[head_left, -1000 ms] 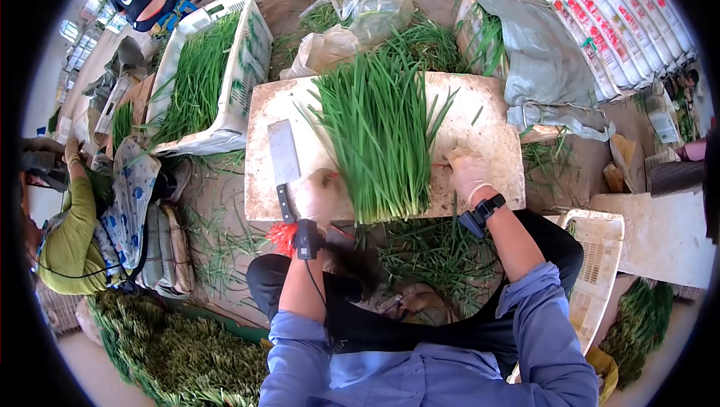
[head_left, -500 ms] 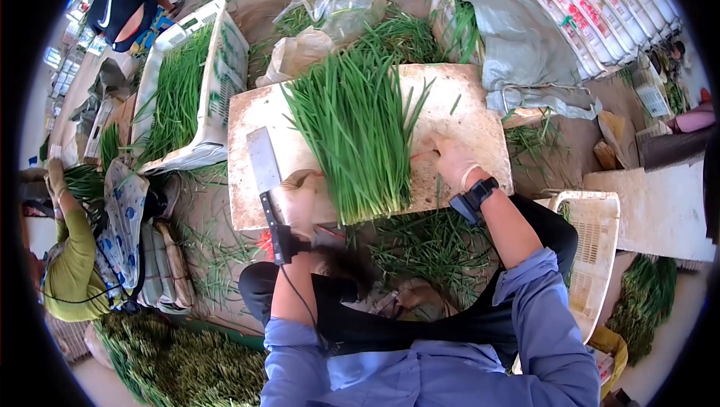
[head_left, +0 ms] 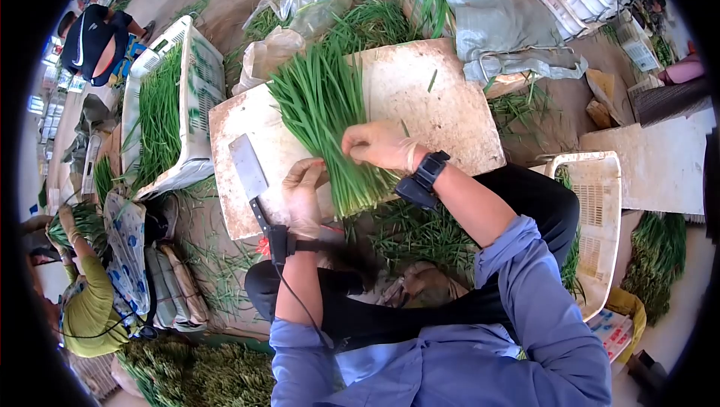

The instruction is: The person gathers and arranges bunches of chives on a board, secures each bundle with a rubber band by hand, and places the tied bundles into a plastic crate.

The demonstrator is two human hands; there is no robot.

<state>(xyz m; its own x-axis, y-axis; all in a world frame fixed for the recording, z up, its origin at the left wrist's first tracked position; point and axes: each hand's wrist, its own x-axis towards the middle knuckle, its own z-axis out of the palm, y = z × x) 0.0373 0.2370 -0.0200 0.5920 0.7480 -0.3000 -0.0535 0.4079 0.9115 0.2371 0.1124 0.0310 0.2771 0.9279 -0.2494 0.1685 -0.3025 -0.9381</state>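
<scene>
A thick bunch of green chives [head_left: 330,114] lies across the white, stained board [head_left: 427,99], its cut ends toward me. My left hand [head_left: 304,193] is at the bunch's left side, thumb and fingers pinched on a thin red tie [head_left: 321,162]. Over the right part of the bunch, my right hand [head_left: 381,144] has its fingers curled together; what they hold, if anything, is hidden. Both hands wear thin pale gloves. Left of my left hand, a cleaver [head_left: 250,171] rests on the board, its black handle partly behind my wrist.
A white crate [head_left: 196,99] of chives stands at the left, and a cream crate [head_left: 600,219] at my right knee. Loose chives [head_left: 435,238] litter the ground below the board. A person in a yellow-green top [head_left: 94,302] handles chives at far left; another person [head_left: 94,39] crouches behind.
My right hand has moved left from beside the bunch to over it. My left hand has come up slightly in a pinch. The bunch has narrowed, and the whole view has shifted a little.
</scene>
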